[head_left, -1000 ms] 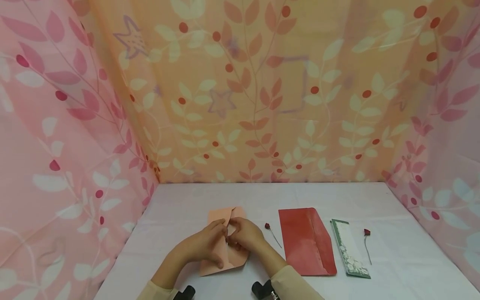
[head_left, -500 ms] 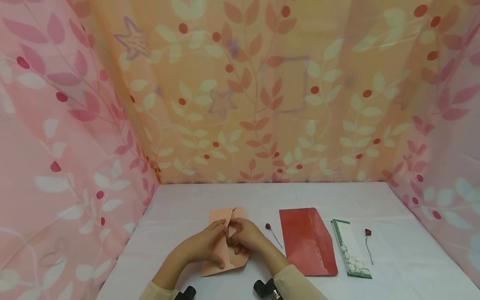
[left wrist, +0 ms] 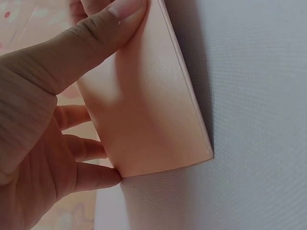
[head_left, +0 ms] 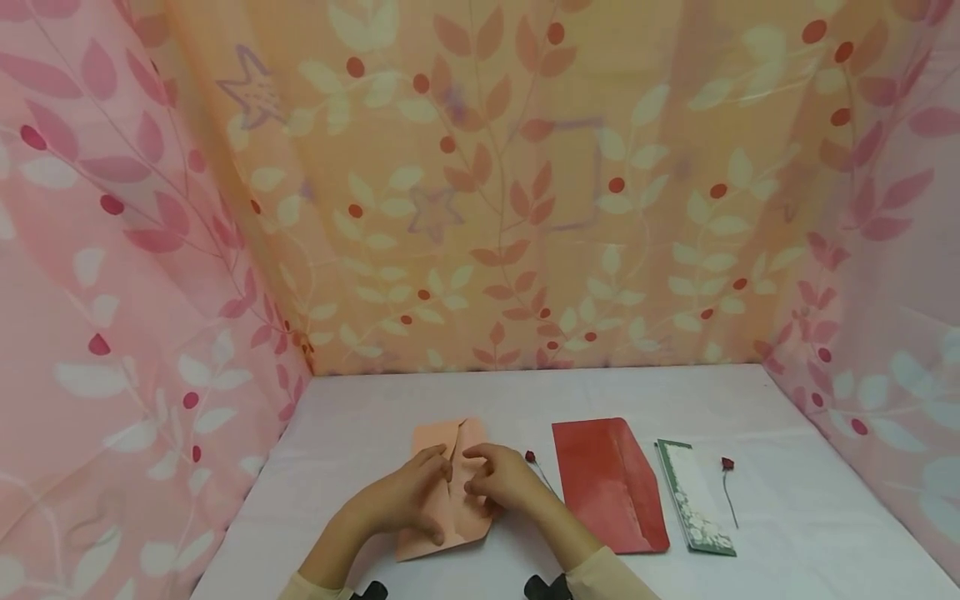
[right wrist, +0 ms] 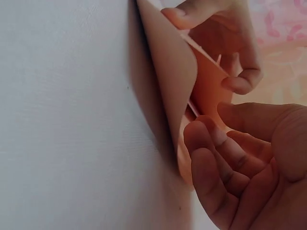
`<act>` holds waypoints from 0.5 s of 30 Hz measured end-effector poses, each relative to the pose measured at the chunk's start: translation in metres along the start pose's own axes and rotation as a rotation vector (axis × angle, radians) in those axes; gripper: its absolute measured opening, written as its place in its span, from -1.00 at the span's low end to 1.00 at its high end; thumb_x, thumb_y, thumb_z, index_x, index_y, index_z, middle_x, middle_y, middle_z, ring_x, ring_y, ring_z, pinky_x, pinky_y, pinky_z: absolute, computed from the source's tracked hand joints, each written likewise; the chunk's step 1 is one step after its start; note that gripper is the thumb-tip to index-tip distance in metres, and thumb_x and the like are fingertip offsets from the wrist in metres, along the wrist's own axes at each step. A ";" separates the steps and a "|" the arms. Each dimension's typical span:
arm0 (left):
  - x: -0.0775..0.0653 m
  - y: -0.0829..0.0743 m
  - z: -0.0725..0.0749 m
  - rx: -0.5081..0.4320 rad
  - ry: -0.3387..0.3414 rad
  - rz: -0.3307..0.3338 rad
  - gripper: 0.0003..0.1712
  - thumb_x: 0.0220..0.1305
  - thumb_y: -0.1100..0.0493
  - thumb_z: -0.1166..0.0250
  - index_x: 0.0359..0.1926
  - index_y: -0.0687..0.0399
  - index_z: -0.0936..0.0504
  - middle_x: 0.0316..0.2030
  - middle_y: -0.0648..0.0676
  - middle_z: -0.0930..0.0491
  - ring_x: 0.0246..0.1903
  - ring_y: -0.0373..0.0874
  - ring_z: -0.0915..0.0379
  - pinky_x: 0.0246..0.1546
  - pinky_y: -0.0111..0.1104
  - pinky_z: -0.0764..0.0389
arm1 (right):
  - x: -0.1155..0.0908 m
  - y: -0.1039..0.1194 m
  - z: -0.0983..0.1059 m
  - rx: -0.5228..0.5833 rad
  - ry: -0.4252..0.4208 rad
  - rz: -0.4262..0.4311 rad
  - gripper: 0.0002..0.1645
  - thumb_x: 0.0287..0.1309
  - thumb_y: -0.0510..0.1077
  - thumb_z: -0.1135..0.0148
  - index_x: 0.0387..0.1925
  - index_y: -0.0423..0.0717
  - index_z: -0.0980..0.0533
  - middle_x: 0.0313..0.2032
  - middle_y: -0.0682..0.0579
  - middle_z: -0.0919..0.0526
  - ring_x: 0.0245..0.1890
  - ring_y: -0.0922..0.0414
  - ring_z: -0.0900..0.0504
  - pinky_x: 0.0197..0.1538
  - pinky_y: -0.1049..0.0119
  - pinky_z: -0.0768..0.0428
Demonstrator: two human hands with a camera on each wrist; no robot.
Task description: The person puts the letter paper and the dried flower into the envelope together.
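- Left hand grips the peach envelope!
- Right hand curls its fingers right by it; whether they grasp, can't tell!
- Red envelope lies nearby!

I see a white-topped table across the lower frame: peach envelope bottom centre, then rightward a rose, red envelope, green-edged card, second rose.
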State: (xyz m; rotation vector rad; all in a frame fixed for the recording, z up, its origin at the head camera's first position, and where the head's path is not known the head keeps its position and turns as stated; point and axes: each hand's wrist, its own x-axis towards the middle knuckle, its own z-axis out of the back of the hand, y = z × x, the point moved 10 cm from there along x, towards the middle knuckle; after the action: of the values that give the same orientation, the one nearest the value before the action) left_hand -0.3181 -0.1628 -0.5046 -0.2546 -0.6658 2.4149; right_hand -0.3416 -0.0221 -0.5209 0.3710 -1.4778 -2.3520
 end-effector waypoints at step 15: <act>0.000 -0.001 -0.001 0.026 -0.003 -0.014 -0.12 -0.28 -0.32 -0.64 0.03 -0.27 -0.35 0.51 0.26 -0.15 0.44 0.22 -0.24 0.24 0.04 -0.50 | -0.046 0.028 0.016 -0.041 -0.005 0.076 -0.45 0.17 -0.15 -0.41 0.20 -0.15 -0.56 -0.44 0.15 -0.71 -0.58 -0.05 -0.68 -0.58 0.30 -0.52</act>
State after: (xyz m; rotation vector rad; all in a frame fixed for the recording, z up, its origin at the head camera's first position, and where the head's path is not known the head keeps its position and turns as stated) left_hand -0.3174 -0.1614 -0.5048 -0.2350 -0.6346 2.4099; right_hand -0.3027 -0.0009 -0.4871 0.2934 -1.4183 -2.3208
